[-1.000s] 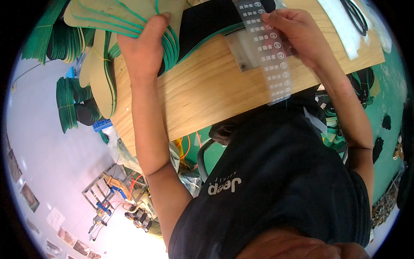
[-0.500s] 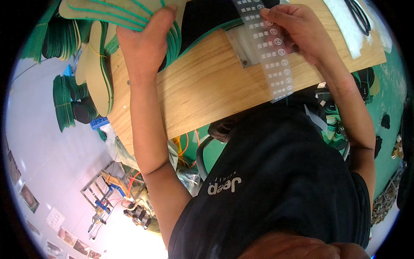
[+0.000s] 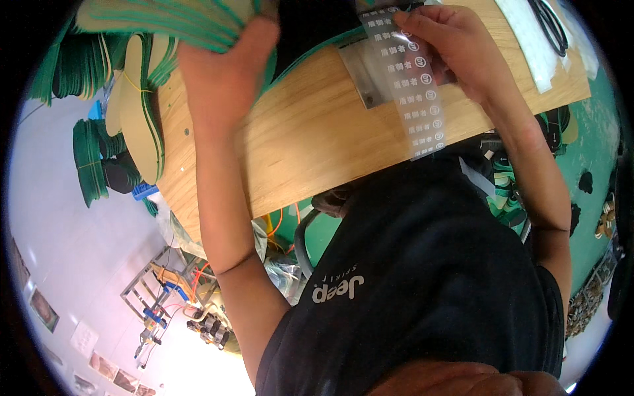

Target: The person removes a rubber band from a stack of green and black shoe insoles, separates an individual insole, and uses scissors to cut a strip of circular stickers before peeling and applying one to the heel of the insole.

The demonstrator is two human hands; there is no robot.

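My left hand (image 3: 224,79), smeared by motion, is closed round a fanned stack of insoles (image 3: 165,20) with tan faces and green edges, at the table's far left. In my right hand (image 3: 456,49), thumb and fingers pinch a clear strip of printed labels (image 3: 419,99) that hangs toward the near table edge. A black insole with a green edge (image 3: 307,56) lies between the hands, partly cut off by the upper rim. Under the strip sits a flat metal plate (image 3: 366,82).
Bundles of insoles (image 3: 135,119) tied with string stand at the left table end. More green bundles (image 3: 89,162) are beyond it. At the right of the wooden table (image 3: 297,145) lie a white sheet (image 3: 528,49) and black cable (image 3: 548,26).
My left hand has shifted slightly, and its stack of insoles has moved a little to the left. My right hand keeps its hold on the strip, nearly in place.
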